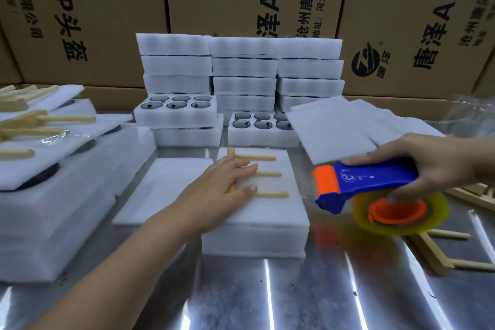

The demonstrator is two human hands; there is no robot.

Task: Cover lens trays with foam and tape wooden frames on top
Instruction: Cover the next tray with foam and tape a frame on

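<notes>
1. Left hand [230,182]: we see the fingers straight and spread, pressing flat on the wooden frame [267,174]. Nothing is gripped.
2. Frame look: pale raw wood in a comb shape. The spine is mostly hidden under the left fingers, and three thin rungs stick out past the fingertips to the right.
3. The frame lies on a thin white foam cover over the lens tray [254,233] — a thick white foam block directly under the left fingers. We can't see its lenses.
4. Right hand [428,163]: fingers wrapped over the top of a blue tape dispenser [375,179], held above the table [267,297]. The orange blade end points toward the left fingertips, apart from the tray.
5. Tape roll [401,215] — yellowish clear tape on an orange hub, hanging just below the right fingers.
6. Just left of the left hand, a loose foam sheet [166,187] lies flat on the metal.
7. Beyond the left fingertips sit two uncovered trays [175,112], each with six dark round lenses, in front of stacked white trays [243,72].
8. Beyond the right fingers is a pile of foam sheets [334,128], and spare frames [434,252] lie below the right wrist.
</notes>
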